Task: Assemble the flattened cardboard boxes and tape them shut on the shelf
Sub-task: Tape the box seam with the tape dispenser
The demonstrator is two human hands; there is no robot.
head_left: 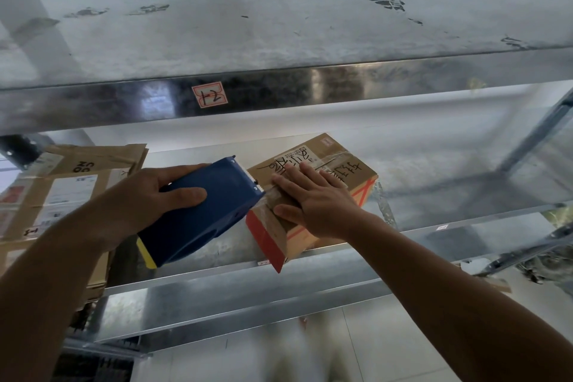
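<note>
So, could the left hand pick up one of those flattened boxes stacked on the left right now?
Probably not yet. The left hand grips the blue tape dispenser, so its fingers are full. The flattened boxes lie close beside it with nothing between, so reach itself looks fine.

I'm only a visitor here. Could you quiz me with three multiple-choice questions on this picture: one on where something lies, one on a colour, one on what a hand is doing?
1. Where is the stack of flattened boxes? A) left of the assembled box B) on top of it C) on the floor
2. What colour is the tape dispenser? A) red B) blue C) green
3. What is the right hand doing? A) hanging idle B) gripping the dispenser C) pressing flat on the box
Answers: 1 A, it lies on the shelf beside the box; 2 B, the left hand grips a blue body; 3 C, straight fingers lie on the box top.
</note>
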